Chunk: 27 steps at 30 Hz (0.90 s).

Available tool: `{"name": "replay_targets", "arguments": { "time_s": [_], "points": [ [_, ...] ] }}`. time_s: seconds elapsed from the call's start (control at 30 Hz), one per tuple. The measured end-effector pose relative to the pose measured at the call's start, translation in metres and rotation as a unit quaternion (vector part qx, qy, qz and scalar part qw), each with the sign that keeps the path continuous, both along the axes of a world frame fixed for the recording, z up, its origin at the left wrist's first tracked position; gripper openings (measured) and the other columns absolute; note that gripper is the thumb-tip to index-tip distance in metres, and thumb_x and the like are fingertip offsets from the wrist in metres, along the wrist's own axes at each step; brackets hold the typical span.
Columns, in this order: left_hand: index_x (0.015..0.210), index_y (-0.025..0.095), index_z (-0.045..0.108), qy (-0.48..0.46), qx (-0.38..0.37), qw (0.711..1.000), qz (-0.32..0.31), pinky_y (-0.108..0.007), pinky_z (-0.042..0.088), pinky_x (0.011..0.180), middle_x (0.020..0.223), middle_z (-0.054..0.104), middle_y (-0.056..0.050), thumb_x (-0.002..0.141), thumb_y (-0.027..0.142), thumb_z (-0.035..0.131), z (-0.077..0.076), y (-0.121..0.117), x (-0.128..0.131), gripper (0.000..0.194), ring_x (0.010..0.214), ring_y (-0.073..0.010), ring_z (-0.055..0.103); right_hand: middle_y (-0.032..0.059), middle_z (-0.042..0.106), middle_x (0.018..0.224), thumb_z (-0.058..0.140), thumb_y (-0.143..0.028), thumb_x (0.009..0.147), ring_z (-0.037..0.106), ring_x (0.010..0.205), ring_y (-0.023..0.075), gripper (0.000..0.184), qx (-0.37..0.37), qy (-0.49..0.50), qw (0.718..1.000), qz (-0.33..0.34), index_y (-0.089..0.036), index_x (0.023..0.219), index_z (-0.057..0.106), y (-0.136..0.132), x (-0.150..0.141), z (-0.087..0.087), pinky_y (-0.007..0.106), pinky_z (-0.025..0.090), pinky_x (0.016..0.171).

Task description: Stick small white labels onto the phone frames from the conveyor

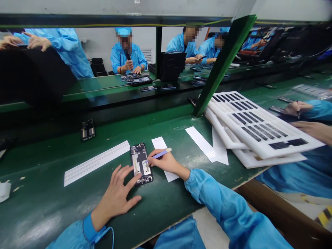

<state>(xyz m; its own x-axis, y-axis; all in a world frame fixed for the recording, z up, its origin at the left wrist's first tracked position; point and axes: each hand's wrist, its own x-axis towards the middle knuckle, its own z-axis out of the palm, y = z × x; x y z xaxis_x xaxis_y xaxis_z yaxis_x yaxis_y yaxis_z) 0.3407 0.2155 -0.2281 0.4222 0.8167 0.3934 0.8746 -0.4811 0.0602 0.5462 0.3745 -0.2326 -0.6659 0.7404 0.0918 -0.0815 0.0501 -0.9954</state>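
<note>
An opened phone (140, 162), its inner parts showing, lies on the green bench in front of me. My left hand (119, 190) rests by its left edge with fingers spread, a fingertip or two touching the phone's lower part. In my right hand (163, 161) is a slim purple pen-like tool (159, 154) with a pale end. Its tip points down at the right side of the phone's interior. A white sticker sheet (97, 162) with rows of small marks lies left of the phone. Another white sheet (157, 141) is partly under my right hand.
Stacked white foam trays (233, 121) with black strips stand to the right, beside a slanted green post (223, 65). More white strips (201, 143) lie before them. Another phone body (88, 130) sits at the back left. A co-worker's hand (295, 108) is at far right.
</note>
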Motion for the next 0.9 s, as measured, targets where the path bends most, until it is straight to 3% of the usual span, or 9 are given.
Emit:
{"name": "replay_targets", "arguments": {
  "time_s": [0.13,0.37,0.6,0.8,0.9],
  "points": [
    [0.131,0.020,0.048,-0.050,0.008,0.999,0.016,-0.062,0.031,0.111,0.137,0.039,-0.016,0.085,0.036,0.064,-0.002,-0.002,0.006,0.051,0.132,-0.0342,0.036,0.0058,0.068,0.072,0.072,-0.045,0.080,0.065,0.060,0.0160,0.032,0.008,0.000,0.999,-0.031,-0.013,0.083,0.068,0.006,0.000,-0.001,0.026,0.053,0.059],
    [0.114,0.025,0.063,-0.007,-0.033,0.999,0.003,-0.060,0.032,0.111,0.136,0.046,-0.011,0.086,0.032,0.063,0.001,-0.001,0.010,0.030,0.129,-0.0318,0.040,0.0052,0.068,0.072,0.072,-0.045,0.081,0.065,0.060,0.0162,0.032,0.019,-0.018,0.999,-0.032,-0.013,0.082,0.069,0.007,0.000,-0.004,0.026,0.053,0.059],
    [0.119,0.025,0.061,-0.021,-0.063,0.998,0.004,-0.057,0.037,0.108,0.140,0.042,-0.011,0.087,0.030,0.061,0.002,0.000,0.007,0.032,0.130,-0.0317,0.037,0.0052,0.068,0.071,0.071,-0.044,0.080,0.065,0.060,0.0165,0.031,0.018,-0.015,0.999,-0.036,-0.013,0.084,0.068,0.008,-0.001,-0.004,0.026,0.054,0.059],
    [0.118,0.030,0.061,-0.005,-0.058,0.998,0.019,-0.067,0.022,0.111,0.143,0.041,-0.008,0.087,0.027,0.059,0.005,0.000,0.005,0.031,0.133,-0.0328,0.036,0.0047,0.068,0.070,0.071,-0.044,0.080,0.064,0.058,0.0156,0.031,0.024,-0.018,0.999,-0.042,-0.013,0.082,0.068,0.009,-0.001,0.000,0.025,0.052,0.058],
    [0.126,0.026,0.054,-0.046,-0.043,0.997,0.047,-0.065,0.026,0.110,0.146,0.034,-0.012,0.087,0.028,0.059,0.003,-0.005,0.008,0.039,0.136,-0.0334,0.032,0.0055,0.068,0.071,0.069,-0.043,0.082,0.064,0.059,0.0163,0.030,0.040,-0.020,0.998,-0.051,-0.013,0.082,0.068,0.013,0.001,0.002,0.026,0.052,0.059]
  ]
}}
